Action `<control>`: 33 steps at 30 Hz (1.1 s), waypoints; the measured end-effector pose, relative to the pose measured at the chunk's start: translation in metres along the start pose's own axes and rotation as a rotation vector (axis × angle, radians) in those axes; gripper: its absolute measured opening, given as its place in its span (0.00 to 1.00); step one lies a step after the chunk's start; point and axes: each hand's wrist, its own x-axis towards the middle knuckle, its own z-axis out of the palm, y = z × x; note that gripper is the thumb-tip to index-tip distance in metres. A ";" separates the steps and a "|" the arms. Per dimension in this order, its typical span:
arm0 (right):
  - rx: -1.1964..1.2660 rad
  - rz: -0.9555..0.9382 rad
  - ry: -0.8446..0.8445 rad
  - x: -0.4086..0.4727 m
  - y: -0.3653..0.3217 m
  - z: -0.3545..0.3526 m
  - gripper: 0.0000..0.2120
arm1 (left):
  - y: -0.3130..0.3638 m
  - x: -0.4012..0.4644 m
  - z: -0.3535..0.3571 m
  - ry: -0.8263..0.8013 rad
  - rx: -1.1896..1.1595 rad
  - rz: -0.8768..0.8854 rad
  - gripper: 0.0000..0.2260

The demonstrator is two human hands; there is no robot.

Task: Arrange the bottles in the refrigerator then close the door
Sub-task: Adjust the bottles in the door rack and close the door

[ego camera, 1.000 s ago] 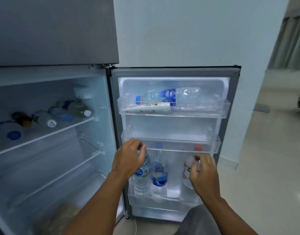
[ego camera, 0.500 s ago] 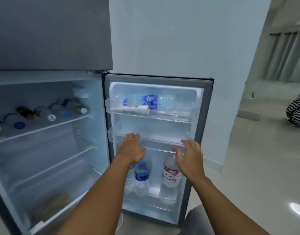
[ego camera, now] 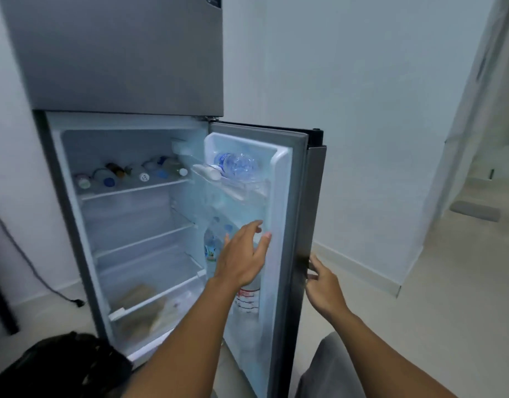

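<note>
Grey steel wraps the refrigerator (ego camera: 124, 53), and its lower door (ego camera: 297, 196) stands partly swung, seen nearly edge-on. My right hand (ego camera: 323, 285) is at the door's outer edge, fingers curled against the dark side of it; whether I truly grip it or only touch it, I cannot tell. My left hand (ego camera: 243, 254) hovers spread wide and empty in front of the door's inner lining, holding nothing. Behind that hand, upright bottles (ego camera: 211, 248) stand in the door's lower rack, one with a red-printed label (ego camera: 249, 297) showing just under my wrist. A clear bottle (ego camera: 237, 166) lies on its side in the door's top rack, beside a white tube (ego camera: 207, 172). More bottles (ego camera: 126, 175) lie in a row on the top shelf inside the cabinet. A dark bag (ego camera: 60, 366) sits on the floor at lower left.
</note>
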 end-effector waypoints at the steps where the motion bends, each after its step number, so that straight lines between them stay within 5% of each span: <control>1: 0.020 -0.048 -0.040 -0.005 -0.001 0.004 0.36 | 0.005 -0.007 -0.006 0.027 -0.018 -0.016 0.21; 5: 0.062 -0.084 -0.284 -0.018 -0.014 0.015 0.40 | 0.005 -0.032 -0.032 0.143 -0.118 -0.106 0.31; 9: 0.035 -0.061 -0.520 -0.021 -0.031 0.036 0.34 | 0.001 -0.054 -0.051 0.243 0.018 -0.260 0.49; 16: 0.060 -0.053 -0.494 -0.006 -0.048 0.076 0.19 | -0.031 -0.050 -0.091 0.389 0.182 -0.380 0.47; 19: -0.040 -0.115 -0.520 0.003 -0.053 0.088 0.18 | -0.045 -0.049 -0.108 0.507 0.182 -0.275 0.47; 22: -0.149 -0.193 -0.529 0.016 -0.062 0.099 0.18 | -0.061 -0.045 -0.116 0.619 0.490 0.044 0.44; 26: -0.239 -0.270 -0.525 0.043 -0.084 0.126 0.18 | -0.077 -0.015 -0.133 0.405 1.017 0.085 0.38; 31: -0.595 -0.392 -0.731 0.093 -0.125 0.172 0.21 | -0.109 0.025 -0.162 0.196 1.155 -0.070 0.36; 33: -0.677 -0.507 -0.643 0.118 -0.137 0.194 0.27 | -0.125 0.034 -0.166 0.231 1.180 -0.124 0.39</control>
